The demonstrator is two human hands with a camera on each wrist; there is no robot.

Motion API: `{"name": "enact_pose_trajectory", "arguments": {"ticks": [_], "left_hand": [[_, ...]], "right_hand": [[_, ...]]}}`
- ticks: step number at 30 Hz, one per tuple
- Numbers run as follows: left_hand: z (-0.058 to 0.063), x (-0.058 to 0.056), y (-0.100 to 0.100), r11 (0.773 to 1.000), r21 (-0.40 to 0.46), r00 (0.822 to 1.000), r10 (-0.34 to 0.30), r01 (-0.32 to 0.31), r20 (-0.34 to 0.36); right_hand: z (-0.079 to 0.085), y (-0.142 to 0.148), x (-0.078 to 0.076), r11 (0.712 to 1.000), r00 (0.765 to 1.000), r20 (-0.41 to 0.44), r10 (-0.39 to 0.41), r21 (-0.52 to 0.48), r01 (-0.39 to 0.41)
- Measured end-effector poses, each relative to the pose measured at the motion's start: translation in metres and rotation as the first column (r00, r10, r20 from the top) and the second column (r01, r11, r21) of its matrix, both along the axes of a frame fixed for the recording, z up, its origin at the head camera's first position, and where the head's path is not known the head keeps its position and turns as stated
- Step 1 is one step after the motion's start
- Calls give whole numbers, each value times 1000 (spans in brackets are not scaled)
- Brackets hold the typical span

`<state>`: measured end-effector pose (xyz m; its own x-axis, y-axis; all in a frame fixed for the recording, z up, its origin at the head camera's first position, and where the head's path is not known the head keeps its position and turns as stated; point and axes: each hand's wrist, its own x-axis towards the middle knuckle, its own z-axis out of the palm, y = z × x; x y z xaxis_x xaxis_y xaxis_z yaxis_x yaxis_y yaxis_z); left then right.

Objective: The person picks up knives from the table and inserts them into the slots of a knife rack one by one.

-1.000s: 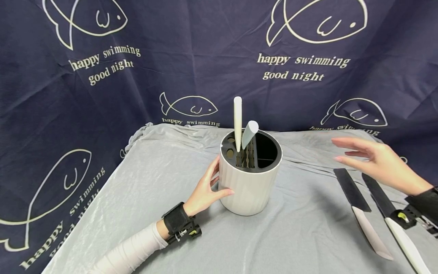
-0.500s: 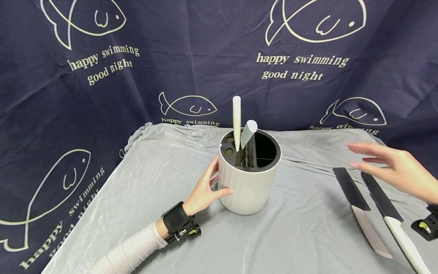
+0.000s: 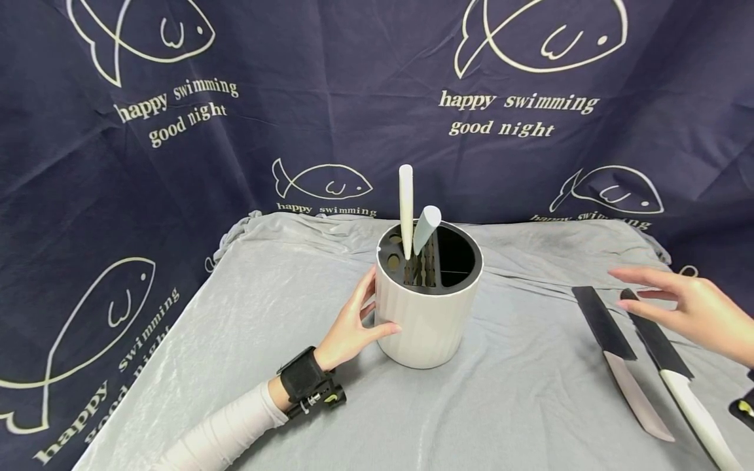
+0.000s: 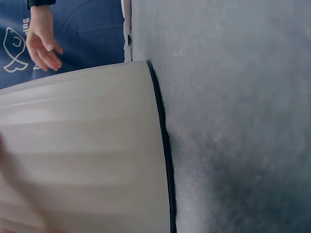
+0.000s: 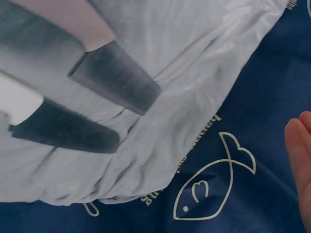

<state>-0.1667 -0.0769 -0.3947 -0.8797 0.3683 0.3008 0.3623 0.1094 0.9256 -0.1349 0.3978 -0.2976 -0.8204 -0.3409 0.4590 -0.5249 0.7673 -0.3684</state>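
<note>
A white ribbed knife holder (image 3: 427, 327) with a black slotted top stands upright on the cloth. My left hand (image 3: 347, 333) holds its left side, thumb across the front and fingers reaching round the far side. Two handles rise from its slots: a cream one (image 3: 406, 206) and a pale blue one (image 3: 427, 226), the latter leaning. At the right lie two dark-bladed knives side by side, one with a pinkish handle (image 3: 639, 399), the other with a white handle (image 3: 698, 415). Above their blades hovers my right hand (image 3: 692, 311), fingers loosely extended, holding nothing.
A grey cloth (image 3: 518, 405) covers the table, wrinkled along its back edge. Behind it hangs a dark blue curtain (image 3: 330, 118) printed with fish and lettering. The holder's right side has a wide dark compartment (image 3: 456, 258).
My right hand has moved right and lower, from left of the knives to over their blades. The left hand and the holder keep their places.
</note>
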Motion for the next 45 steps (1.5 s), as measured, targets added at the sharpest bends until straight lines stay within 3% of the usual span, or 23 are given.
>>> {"name": "enact_pose_trajectory", "arguments": {"ticks": [21, 41, 45], "left_hand": [[-1, 0, 0, 1000, 2, 1000, 1, -1, 6], [-1, -1, -1, 1000, -3, 1000, -3, 3, 1], [0, 0, -1, 1000, 1, 1000, -3, 3, 7]], "right_hand": [[-55, 26, 17, 997, 997, -42, 64, 42, -62], [-89, 38, 33, 980, 998, -65, -23, 198, 35], [-95, 42, 34, 978, 995, -100, 5, 208, 16]]}}
